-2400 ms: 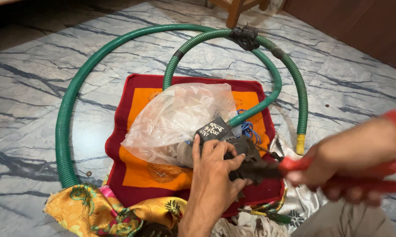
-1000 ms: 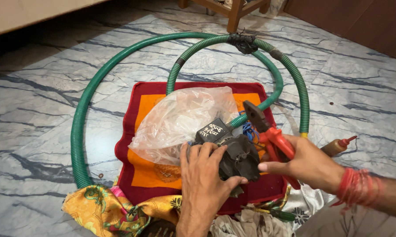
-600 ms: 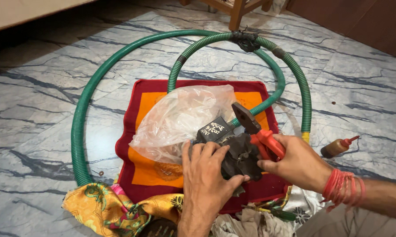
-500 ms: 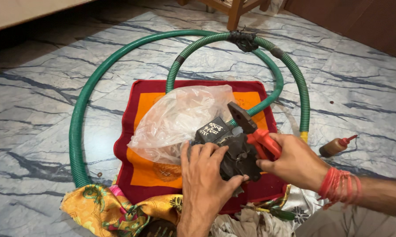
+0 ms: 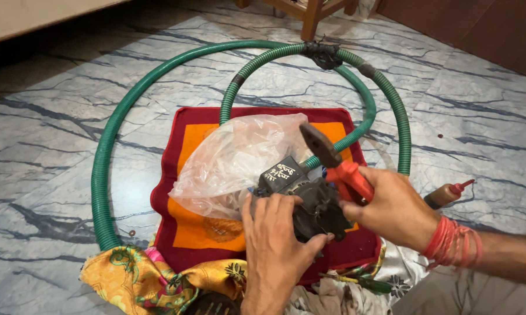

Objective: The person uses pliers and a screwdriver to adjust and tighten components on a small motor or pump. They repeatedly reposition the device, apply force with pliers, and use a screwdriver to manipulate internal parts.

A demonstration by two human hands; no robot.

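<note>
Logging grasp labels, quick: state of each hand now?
Left hand: closed on the black motor-like metal part.
Right hand: closed on the red-handled pliers.

left hand (image 5: 277, 245) grips dark motor part (image 5: 309, 201) | right hand (image 5: 391, 207) holds red-handled pliers (image 5: 336, 163) | red-orange cloth (image 5: 184, 175) beneath

Glossy marble floor (image 5: 53, 146) — ribbed plastic hose (image 5: 102, 175), crinkly clear plastic bag (image 5: 239, 157), matt cloth mat (image 5: 187, 221).

Two bare hands, forearms unsleeved, red thread band (image 5: 452, 248) wound around right wrist
</note>
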